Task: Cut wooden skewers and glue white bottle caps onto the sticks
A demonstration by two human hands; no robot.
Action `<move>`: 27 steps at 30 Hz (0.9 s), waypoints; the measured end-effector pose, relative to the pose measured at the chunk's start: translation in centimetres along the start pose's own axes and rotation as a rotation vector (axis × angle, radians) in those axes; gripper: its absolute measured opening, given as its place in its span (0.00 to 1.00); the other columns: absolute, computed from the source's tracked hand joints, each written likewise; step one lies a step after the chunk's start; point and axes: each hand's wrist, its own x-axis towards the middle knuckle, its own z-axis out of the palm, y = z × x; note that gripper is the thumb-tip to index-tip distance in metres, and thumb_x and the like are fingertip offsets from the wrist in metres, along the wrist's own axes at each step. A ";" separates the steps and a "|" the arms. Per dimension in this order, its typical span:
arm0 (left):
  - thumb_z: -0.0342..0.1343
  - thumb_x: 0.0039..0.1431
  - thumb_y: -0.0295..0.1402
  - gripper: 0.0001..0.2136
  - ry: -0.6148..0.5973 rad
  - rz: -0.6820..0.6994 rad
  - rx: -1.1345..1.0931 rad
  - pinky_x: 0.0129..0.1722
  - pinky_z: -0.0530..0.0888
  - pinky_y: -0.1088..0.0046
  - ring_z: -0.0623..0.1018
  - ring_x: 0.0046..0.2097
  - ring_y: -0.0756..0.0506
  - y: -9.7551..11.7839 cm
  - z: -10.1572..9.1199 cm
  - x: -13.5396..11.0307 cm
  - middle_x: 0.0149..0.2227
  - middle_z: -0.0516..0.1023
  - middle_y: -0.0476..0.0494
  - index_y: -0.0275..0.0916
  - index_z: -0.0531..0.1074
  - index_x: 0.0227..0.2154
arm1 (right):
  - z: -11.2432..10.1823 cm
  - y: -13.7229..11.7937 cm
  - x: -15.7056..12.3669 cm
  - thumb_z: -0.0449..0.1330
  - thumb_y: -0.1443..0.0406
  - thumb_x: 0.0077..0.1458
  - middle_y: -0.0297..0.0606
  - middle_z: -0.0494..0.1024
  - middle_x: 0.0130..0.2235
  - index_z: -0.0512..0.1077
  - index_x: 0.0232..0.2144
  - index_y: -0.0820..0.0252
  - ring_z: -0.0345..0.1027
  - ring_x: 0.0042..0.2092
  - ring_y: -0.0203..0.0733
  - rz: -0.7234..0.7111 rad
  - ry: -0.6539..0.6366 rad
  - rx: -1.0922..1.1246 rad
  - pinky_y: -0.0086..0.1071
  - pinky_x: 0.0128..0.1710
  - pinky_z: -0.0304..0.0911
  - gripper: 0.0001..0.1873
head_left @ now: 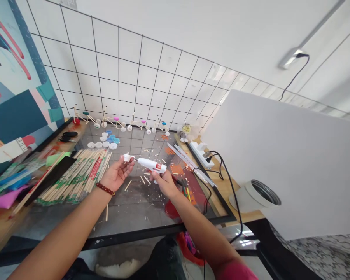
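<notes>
My right hand (164, 182) is wrapped round a white hot glue gun (151, 165), which points left with its nozzle at a small white bottle cap (127, 157). Between thumb and fingertips my left hand (118, 173) pinches that cap, and a beaded bracelet circles the wrist. Whether the nozzle touches the cap I cannot tell. Below the hands, cut stick pieces (128, 185) and crumbs lie scattered on the dark glossy tabletop (125, 216). To the left lies a wide bundle of wrapped chopsticks (76, 175).
White and blue bottle caps (105, 144) sit behind the chopsticks. Several small stick models with caps stand along the black wire grid (134, 79). On the right are clear glue sticks (189, 161), a power strip (201, 153) with black cords, and a pale cylinder (247, 198).
</notes>
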 end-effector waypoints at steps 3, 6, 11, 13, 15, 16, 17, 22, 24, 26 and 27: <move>0.55 0.65 0.28 0.06 -0.012 -0.012 0.029 0.31 0.82 0.74 0.84 0.34 0.45 -0.1 -0.2 -0.1 0.35 0.83 0.35 0.31 0.76 0.35 | 0.1 0.5 0.0 0.66 0.48 0.50 0.36 0.78 0.33 0.73 0.38 0.60 0.65 0.31 0.37 -0.020 -0.014 -0.024 0.31 0.34 0.62 0.23; 0.57 0.62 0.24 0.04 -0.053 0.010 0.039 0.33 0.82 0.75 0.84 0.34 0.47 -0.3 -0.3 0.0 0.38 0.84 0.36 0.32 0.77 0.36 | 0.0 1.1 0.0 0.66 0.49 0.50 0.36 0.78 0.34 0.73 0.39 0.60 0.66 0.32 0.37 -0.035 -0.010 -0.047 0.31 0.35 0.62 0.22; 0.56 0.57 0.14 0.09 -0.034 0.054 -0.049 0.41 0.82 0.76 0.84 0.38 0.48 -0.3 0.0 0.0 0.36 0.84 0.39 0.32 0.76 0.33 | 0.3 0.7 -0.2 0.68 0.49 0.47 0.36 0.77 0.32 0.73 0.39 0.59 0.67 0.31 0.38 -0.015 0.015 0.007 0.31 0.34 0.63 0.24; 0.53 0.59 0.15 0.09 0.001 0.060 -0.094 0.43 0.82 0.72 0.84 0.39 0.46 -0.3 0.2 0.1 0.35 0.84 0.38 0.31 0.75 0.34 | 0.4 0.2 -0.3 0.68 0.48 0.47 0.35 0.75 0.29 0.74 0.37 0.59 0.65 0.30 0.38 -0.008 0.029 0.012 0.31 0.33 0.63 0.24; 0.52 0.61 0.16 0.08 0.027 0.057 -0.128 0.43 0.83 0.69 0.84 0.39 0.45 -0.2 0.3 0.1 0.34 0.83 0.36 0.29 0.75 0.34 | 0.4 -0.2 -0.3 0.68 0.47 0.47 0.34 0.74 0.27 0.73 0.36 0.59 0.64 0.29 0.38 -0.006 0.046 0.011 0.31 0.32 0.63 0.24; 0.52 0.61 0.16 0.07 0.030 0.052 -0.138 0.43 0.83 0.69 0.84 0.39 0.44 -0.2 0.3 0.2 0.34 0.83 0.35 0.28 0.75 0.35 | 0.4 -0.2 -0.3 0.67 0.47 0.46 0.34 0.74 0.27 0.73 0.36 0.59 0.63 0.29 0.37 -0.006 0.054 0.010 0.31 0.32 0.63 0.24; 0.52 0.62 0.17 0.07 0.030 0.047 -0.144 0.42 0.83 0.69 0.84 0.39 0.43 -0.2 0.3 0.2 0.35 0.83 0.34 0.27 0.74 0.36 | 0.4 -0.2 -0.3 0.67 0.47 0.46 0.34 0.74 0.27 0.73 0.36 0.59 0.63 0.28 0.37 -0.005 0.060 0.009 0.31 0.32 0.62 0.24; 0.51 0.62 0.17 0.09 0.037 0.032 -0.164 0.41 0.84 0.69 0.84 0.41 0.42 -0.1 0.3 0.2 0.37 0.83 0.32 0.27 0.74 0.42 | 0.2 0.3 -0.1 0.68 0.48 0.46 0.34 0.75 0.28 0.73 0.36 0.59 0.64 0.29 0.37 -0.011 0.045 -0.002 0.31 0.32 0.61 0.23; 0.51 0.62 0.17 0.10 0.043 0.031 -0.163 0.40 0.84 0.69 0.84 0.40 0.43 -0.1 0.3 0.2 0.36 0.83 0.33 0.27 0.74 0.43 | 0.1 0.6 -0.1 0.67 0.49 0.48 0.35 0.76 0.30 0.73 0.37 0.60 0.65 0.30 0.37 -0.025 0.019 -0.016 0.31 0.33 0.61 0.22; 0.51 0.62 0.17 0.10 0.043 0.031 -0.153 0.40 0.84 0.70 0.84 0.40 0.43 -0.1 0.4 0.1 0.36 0.83 0.33 0.27 0.74 0.43 | 0.1 0.8 0.0 0.67 0.49 0.49 0.35 0.77 0.32 0.74 0.38 0.60 0.66 0.31 0.37 -0.035 0.003 -0.024 0.31 0.35 0.61 0.22; 0.51 0.62 0.17 0.10 0.042 0.032 -0.145 0.40 0.84 0.70 0.84 0.40 0.43 -0.1 0.4 0.0 0.36 0.83 0.32 0.27 0.74 0.42 | 0.0 0.8 0.0 0.66 0.49 0.49 0.35 0.77 0.33 0.73 0.38 0.60 0.66 0.32 0.38 -0.035 0.002 -0.024 0.30 0.35 0.61 0.23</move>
